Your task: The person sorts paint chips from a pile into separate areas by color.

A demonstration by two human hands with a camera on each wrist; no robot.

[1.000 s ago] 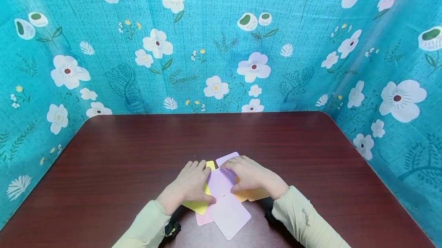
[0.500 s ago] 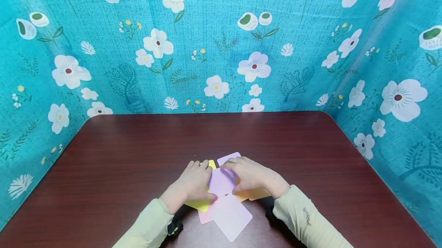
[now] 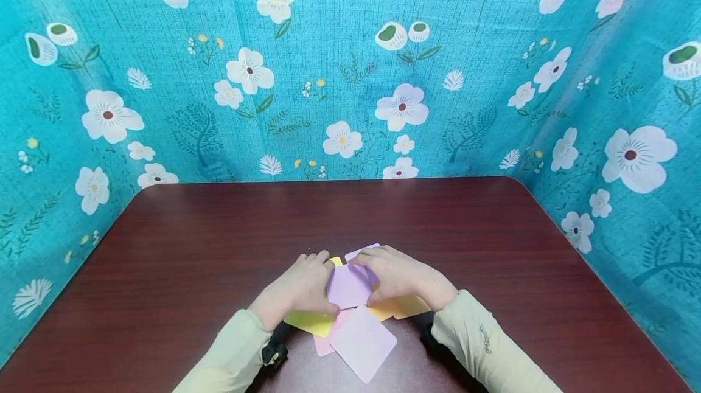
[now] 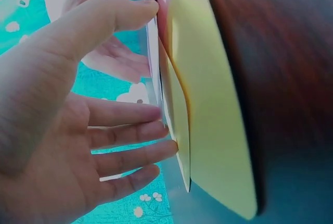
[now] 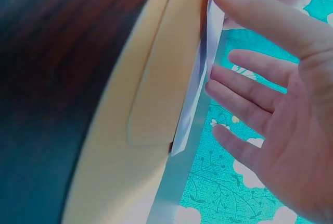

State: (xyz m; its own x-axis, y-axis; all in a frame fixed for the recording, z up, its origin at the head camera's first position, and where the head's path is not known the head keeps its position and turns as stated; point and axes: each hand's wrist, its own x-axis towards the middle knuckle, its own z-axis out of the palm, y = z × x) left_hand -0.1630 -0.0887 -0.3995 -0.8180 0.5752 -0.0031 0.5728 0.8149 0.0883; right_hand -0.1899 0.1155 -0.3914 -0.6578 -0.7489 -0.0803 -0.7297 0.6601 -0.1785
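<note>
A light purple card (image 3: 348, 286) lies in the middle, on top of several loosely overlapping cards. My left hand (image 3: 303, 286) spans its left side, thumb at the near corner and fingertips at the far one. My right hand (image 3: 400, 274) holds the right side the same way. Under and around it spread a yellow card (image 3: 309, 322), a pink card (image 3: 324, 344), a pale lilac card (image 3: 363, 344), orange cards (image 3: 408, 306) and another lilac card (image 3: 361, 251). In the right wrist view, thumb and fingertips meet the purple card's edge (image 5: 210, 36); the remaining fingers stay spread.
The dark red-brown table (image 3: 230, 229) carries the cards near its front middle. Behind and at both sides hangs a turquoise flowered cloth (image 3: 328, 64). A black device (image 3: 274, 353) sits under the left wrist.
The near edge of the purple card sits slightly farther from me, showing more pink below it. Both hands keep nearly the same place, the left shifting only a little.
</note>
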